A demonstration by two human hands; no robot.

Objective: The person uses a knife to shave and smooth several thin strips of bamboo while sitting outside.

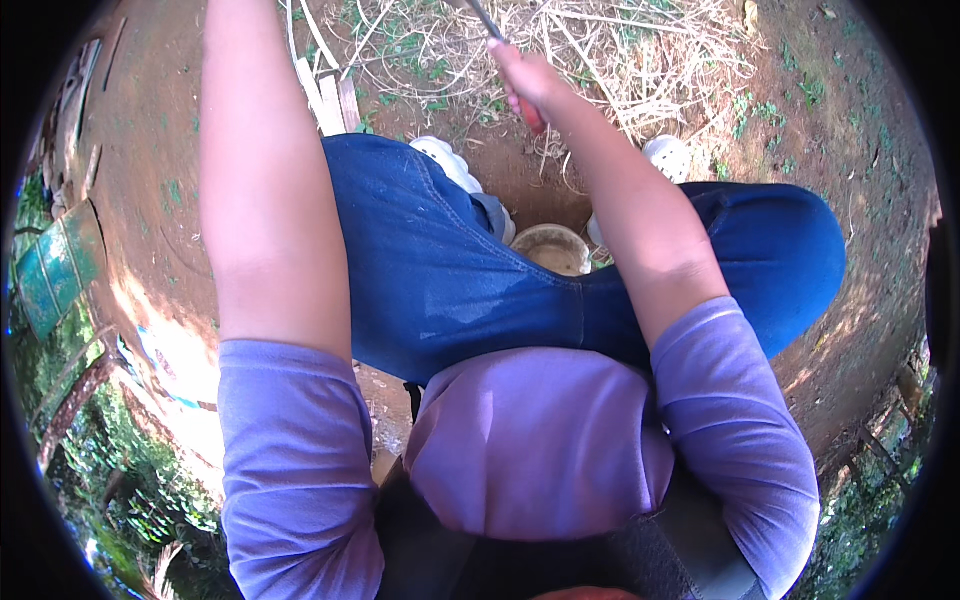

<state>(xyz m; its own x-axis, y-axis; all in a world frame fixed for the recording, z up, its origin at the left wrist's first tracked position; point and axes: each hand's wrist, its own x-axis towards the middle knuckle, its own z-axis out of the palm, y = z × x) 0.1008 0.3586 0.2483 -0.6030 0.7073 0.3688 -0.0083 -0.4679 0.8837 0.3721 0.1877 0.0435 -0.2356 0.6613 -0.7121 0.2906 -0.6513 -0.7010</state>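
My right hand (530, 82) is closed around the red handle of a knife (486, 20). Its dark, narrow blade points up and to the left and runs out of the top edge. Below the hand, thin pale shavings (610, 65) lie in a loose heap on the ground. My left forearm (268, 150) reaches straight forward past the top edge, so that hand and anything in it are out of view. Nearest to this arm are several flat pale strips of wood or cane (335, 105).
Between my feet, in white clogs (447, 162), stands a pale round bowl (552, 248), partly hidden by my blue trousers. Brown bare soil (840, 130) surrounds me. At the far left are wooden pieces (75, 110) and a green panel (62, 265), with leafy plants behind.
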